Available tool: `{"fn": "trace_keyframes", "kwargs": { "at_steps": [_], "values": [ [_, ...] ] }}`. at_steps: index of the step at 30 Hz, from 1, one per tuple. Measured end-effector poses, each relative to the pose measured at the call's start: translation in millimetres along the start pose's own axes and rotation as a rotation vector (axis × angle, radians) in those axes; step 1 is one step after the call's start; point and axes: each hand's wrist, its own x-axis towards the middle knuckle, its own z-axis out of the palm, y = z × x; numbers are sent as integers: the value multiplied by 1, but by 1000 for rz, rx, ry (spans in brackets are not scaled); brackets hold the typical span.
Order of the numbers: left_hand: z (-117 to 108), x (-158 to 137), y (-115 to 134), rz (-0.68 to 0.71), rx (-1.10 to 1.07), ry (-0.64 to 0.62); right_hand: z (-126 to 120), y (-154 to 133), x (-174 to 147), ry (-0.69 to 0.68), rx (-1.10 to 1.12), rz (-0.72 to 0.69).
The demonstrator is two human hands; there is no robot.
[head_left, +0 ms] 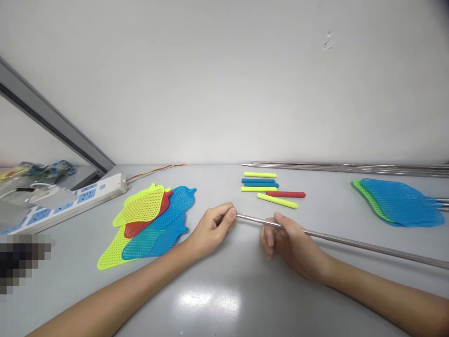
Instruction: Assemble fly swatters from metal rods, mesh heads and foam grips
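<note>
Here, the left hand (pixel 218 224) pinches the left end of the metal rod (pixel 351 243) above the counter (pixel 217 274); the right hand (pixel 291 243), half-curled, holds it loosely, probably to balance its length.

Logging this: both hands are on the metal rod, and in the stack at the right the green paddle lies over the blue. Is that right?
Not quite: the head view shows the blue paddle lying over the green paddle, not under it. The left hand and right hand are indeed on the metal rod.
</note>
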Motion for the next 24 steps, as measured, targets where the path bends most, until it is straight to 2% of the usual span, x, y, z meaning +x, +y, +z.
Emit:
{"fn": "trace_keyframes", "kwargs": {
  "at_steps": [18, 24],
  "values": [
    [-1, -1, -1, 5, 43, -28, 0, -1, 0, -14, -18, 9],
    [-1, -1, 0, 11, 67, -36, -1, 1, -2, -37, -114, -17]
  ]
}}
